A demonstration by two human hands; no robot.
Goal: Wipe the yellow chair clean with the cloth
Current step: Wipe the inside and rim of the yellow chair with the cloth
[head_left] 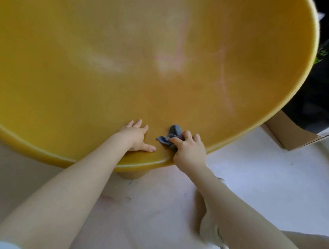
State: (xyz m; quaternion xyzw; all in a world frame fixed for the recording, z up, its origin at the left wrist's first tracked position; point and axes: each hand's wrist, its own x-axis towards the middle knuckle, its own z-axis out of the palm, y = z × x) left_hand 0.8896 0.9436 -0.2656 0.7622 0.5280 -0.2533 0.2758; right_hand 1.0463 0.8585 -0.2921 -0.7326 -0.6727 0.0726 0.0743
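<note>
A smooth, glossy yellow chair (125, 54), moulded as one broad rounded bowl with a thick rolled rim, fills most of the head camera's view. Its plastic surface carries pale smears and faint pinkish lines toward the centre and right. The near rim curves across the lower middle of the frame, with a short rounded base showing under it.

A small grey cloth (169, 136), soft and crumpled into folds, lies on the inside slope just above the near rim. The right hand (189, 150) grips it, fingers curled over the bunched fabric and thumb pinching one edge, the heel of the hand over the rim. A thin ring sits on one finger.

Just beside the cloth, not touching it, the left hand (137, 136) rests flat on the chair, fingers straight and spread, thumb stretched along the rim toward the cloth. Both bare forearms reach in from the bottom of the frame.

The chair stands on a pale, matt floor (253, 178) with a few faint scuffs. A rumpled, off-white rag (211, 231) lies on the floor under the right forearm. At right, beyond the chair's edge, a brown cardboard box (288, 132) with flat, sharp-cornered sides holds dark, shiny plastic sheeting (324, 86).
</note>
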